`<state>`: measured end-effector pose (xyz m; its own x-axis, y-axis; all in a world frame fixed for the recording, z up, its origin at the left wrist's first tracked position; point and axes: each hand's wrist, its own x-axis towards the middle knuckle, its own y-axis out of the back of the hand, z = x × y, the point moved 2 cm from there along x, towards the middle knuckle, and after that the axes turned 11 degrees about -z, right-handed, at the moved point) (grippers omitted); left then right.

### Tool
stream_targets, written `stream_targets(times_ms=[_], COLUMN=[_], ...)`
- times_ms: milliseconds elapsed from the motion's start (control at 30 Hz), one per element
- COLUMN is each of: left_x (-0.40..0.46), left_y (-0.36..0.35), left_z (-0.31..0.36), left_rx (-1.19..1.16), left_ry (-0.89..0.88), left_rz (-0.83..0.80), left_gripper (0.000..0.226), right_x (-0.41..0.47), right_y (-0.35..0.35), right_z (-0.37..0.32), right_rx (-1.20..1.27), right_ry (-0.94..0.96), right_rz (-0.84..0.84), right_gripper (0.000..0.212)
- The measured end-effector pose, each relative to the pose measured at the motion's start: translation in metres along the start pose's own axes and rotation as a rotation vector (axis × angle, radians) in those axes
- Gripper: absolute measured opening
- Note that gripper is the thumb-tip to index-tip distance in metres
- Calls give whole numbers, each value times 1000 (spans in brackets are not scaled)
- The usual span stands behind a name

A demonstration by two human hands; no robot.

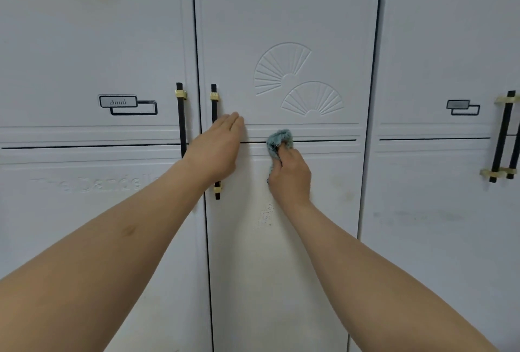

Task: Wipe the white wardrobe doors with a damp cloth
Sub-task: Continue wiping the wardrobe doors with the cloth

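Observation:
The white wardrobe's middle door (287, 14) fills the centre, with two embossed fans above a black groove line. My right hand (291, 177) grips a bunched blue-grey cloth (278, 140) and holds it against the door at the groove. My left hand (219, 146) lies flat on the same door with straight fingers, covering the middle of the black bar handle (214, 101). A patch of dark specks (266, 215) marks the door just below my right wrist.
The left door (84, 42) carries a small label plate (128, 104), faint raised lettering and a black handle (181, 121). The right door (450, 42) has a similar plate (463, 107) and black handles with gold clips (503, 137) at the far right.

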<state>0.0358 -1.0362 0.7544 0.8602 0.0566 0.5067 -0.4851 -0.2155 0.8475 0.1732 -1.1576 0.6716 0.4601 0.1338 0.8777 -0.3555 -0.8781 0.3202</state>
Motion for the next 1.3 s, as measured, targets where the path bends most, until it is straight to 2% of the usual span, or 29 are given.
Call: stream_targets(times_ms=[133,200,267,400,533,600,667,733,833,900,1000,1133,1233,1300], left_x=[-1,-5,-16,-39,-58,-66,-72,-77,-88,-91,-92,-83,-67,-55], left_y=[11,12,9,13,31,37,39,43,52,54,53,39,24,19], left_z=[-3,-1,4,3,-9,-8,-3,6,18,23,36,65,83,93], left_rx=[-95,-141,-176,-225,-276,-429,-681,-958,-1172,-1177,-1142,-1114,-1207,-1192], left_ry=[-39,-55,-50,-4,22,32,50,62,85,138,183,176,107,79], left_rz=[-26,-1,18,-14,-74,-129,-194,-298,-344,-299,-262,-249,-245,-258], left_gripper=[83,74,80,86,79,77,71,53,21,16,15,19,38,33], right_x=[-7,-10,-15,-20,3,6,3,-2,-7,-10,-21,-36,-43,-38], right_y=[-13,-18,-20,-10,32,60,85,103,122,132,146,156,152,156], right_z=[-28,-43,-59,-84,-89,-95,-103,-106,-107,-100,-87,-69,-54,-40], right_rx=[-5,-22,-25,20,291,462,633,680,631,634,580,305,303,295], right_ry=[101,190,252,150,-151,-247,-315,-330,-323,-371,-426,-142,-190,-221], right_rz=[-45,-139,-263,-641,-822,-867,-938,-985,-958,-910,-887,-622,-636,-587], right_gripper=[37,35,35,29,36,34,35,36,27,15,23,31,26,17])
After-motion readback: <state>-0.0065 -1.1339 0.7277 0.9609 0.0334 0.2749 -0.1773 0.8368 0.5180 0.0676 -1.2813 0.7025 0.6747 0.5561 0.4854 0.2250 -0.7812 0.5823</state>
